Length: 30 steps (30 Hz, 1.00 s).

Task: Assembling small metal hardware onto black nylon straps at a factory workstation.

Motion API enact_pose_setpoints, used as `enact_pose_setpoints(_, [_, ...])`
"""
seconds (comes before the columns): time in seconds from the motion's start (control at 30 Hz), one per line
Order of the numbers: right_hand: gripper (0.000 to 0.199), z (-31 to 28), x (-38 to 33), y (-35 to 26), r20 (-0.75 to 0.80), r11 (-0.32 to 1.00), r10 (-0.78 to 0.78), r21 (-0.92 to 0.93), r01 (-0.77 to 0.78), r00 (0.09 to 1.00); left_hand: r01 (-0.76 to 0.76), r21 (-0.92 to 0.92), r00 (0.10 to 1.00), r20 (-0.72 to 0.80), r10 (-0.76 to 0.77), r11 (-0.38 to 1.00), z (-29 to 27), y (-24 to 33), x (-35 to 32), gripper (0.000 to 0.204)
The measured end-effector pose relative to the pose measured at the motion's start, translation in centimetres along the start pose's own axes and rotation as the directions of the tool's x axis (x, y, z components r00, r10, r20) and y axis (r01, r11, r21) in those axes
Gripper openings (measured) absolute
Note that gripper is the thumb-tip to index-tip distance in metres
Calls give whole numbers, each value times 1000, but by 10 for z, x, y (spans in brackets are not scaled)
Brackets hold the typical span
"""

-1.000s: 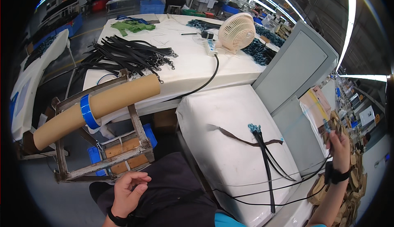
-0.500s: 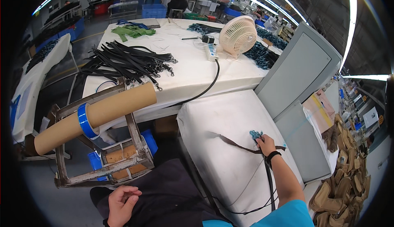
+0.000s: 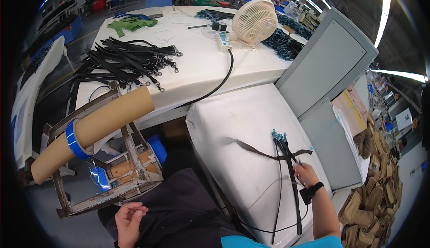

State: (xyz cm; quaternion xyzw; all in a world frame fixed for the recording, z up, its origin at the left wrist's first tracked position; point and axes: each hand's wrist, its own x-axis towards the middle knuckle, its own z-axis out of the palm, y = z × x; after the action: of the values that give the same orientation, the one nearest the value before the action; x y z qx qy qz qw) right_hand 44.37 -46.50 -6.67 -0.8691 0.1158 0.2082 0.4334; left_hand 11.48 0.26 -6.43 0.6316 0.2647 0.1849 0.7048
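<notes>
My right hand (image 3: 305, 174) is closed over a black strap at the right side of a bundle of black straps (image 3: 293, 187) on the white-covered bench. Teal metal hooks (image 3: 278, 136) sit at the far ends of the straps. A dark brown band (image 3: 255, 150) lies crosswise beneath them. The right wrist wears a black band with a dark box-shaped piece (image 3: 307, 195). My left hand (image 3: 130, 221) hovers over my lap, fingers loosely curled and thumb slightly apart, with nothing visible in it.
Left stands a worn metal frame (image 3: 134, 158) bearing a cardboard tube (image 3: 112, 119) and a blue tape roll (image 3: 77, 139). On the far table are hooked black straps (image 3: 118, 62), green fabric (image 3: 131, 24) and a fan (image 3: 254, 21). A grey cabinet (image 3: 327, 57) and brown pieces (image 3: 371, 194) are at right.
My right hand has moved from the teal hooks toward me, down along the straps. The hooks and straps now lie more spread out. The view has shifted slightly; my left hand stays over my lap.
</notes>
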Motion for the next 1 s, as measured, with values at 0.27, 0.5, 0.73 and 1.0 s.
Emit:
enact_pose_setpoints(0.27, [39,41,-50,95,-18,903,-40,-428,28,999,6,-15,999,35,-6,1000,-1,-1,1,18])
enact_pose_setpoints(0.5, [22,24,-35,99,-367,828,-265,-560,16,891,-15,-39,1000,0,15,999,-18,-5,-8,17])
enact_pose_setpoints(0.73, [28,-9,-36,102,-448,758,-315,-649,-62,837,-25,-38,1000,-2,25,999,-24,-9,-13,18])
enact_pose_setpoints(1.0, [31,-177,-76,87,-547,874,-103,-448,-187,830,-42,-40,999,2,42,998,-37,-10,-10,17])
